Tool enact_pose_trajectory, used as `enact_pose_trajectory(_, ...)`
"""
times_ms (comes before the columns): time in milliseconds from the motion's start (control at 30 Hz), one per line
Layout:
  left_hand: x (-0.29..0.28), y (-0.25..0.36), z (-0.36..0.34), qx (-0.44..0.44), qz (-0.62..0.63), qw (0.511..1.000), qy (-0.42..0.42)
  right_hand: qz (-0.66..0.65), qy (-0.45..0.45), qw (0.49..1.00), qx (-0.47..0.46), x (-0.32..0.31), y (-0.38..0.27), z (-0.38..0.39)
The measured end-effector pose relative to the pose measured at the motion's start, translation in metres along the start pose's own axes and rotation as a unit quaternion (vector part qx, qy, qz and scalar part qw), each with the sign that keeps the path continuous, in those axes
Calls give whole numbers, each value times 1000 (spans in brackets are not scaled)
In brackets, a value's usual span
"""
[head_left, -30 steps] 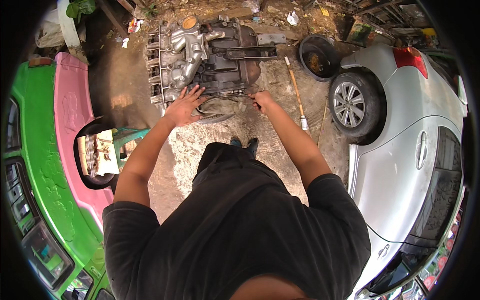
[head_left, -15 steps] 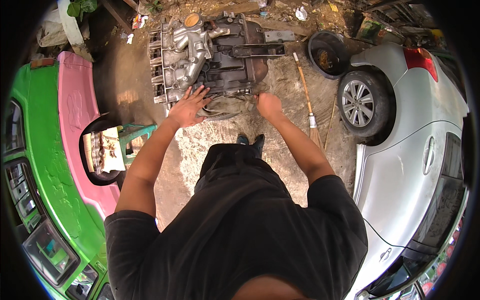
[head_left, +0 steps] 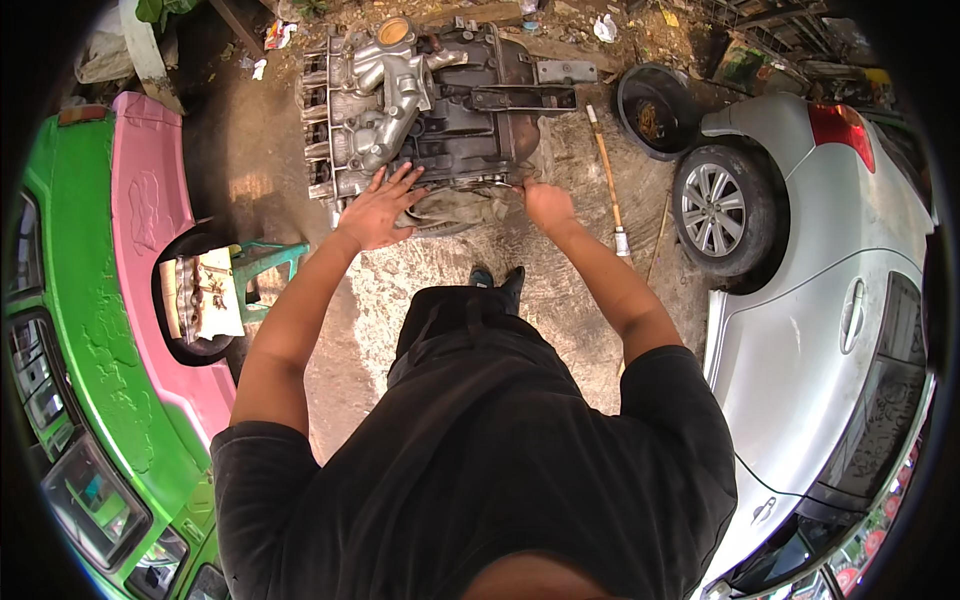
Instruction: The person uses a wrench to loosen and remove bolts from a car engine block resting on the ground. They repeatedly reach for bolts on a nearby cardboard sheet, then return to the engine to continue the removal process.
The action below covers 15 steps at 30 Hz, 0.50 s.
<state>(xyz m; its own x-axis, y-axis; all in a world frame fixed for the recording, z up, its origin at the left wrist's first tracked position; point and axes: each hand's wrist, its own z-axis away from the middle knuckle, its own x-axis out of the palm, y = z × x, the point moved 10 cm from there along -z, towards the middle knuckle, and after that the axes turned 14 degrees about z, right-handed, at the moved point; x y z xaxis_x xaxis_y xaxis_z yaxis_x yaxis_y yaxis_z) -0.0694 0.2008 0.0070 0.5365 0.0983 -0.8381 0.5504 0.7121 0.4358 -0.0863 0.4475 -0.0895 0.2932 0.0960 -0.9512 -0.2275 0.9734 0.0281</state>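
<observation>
A metal car engine (head_left: 430,110) lies on the ground in front of me, with a silver manifold on its left part and a dark block on its right. My left hand (head_left: 378,212) rests on its near edge, palm down and fingers spread. At the near right edge of the engine, my right hand (head_left: 549,207) is closed around a slim metal tool (head_left: 508,184), wrench-like, whose far end meets the engine's side. Most of the tool is hidden by the fist. A greyish cloth-like bundle (head_left: 455,210) lies between my hands, against the engine's near side.
A broom (head_left: 606,165) and a black basin (head_left: 657,110) lie to the right, beside a silver car (head_left: 810,220). On the left stands a green and pink vehicle (head_left: 120,250), with a green stool (head_left: 270,262) and a metal part on cardboard (head_left: 212,292) by its wheel.
My right hand has shifted slightly right, and more of the metal tool shows beyond the fist. My left hand keeps its place on the engine. The whole view has moved a little.
</observation>
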Motion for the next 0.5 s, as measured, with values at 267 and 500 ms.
enact_pose_trajectory(267,5,-1,-3,-21,-15,999,-30,-225,-72,916,323,129,40,-2)
enact_pose_trajectory(500,7,-5,-5,-7,-22,999,-34,-217,-49,960,173,91,16,12)
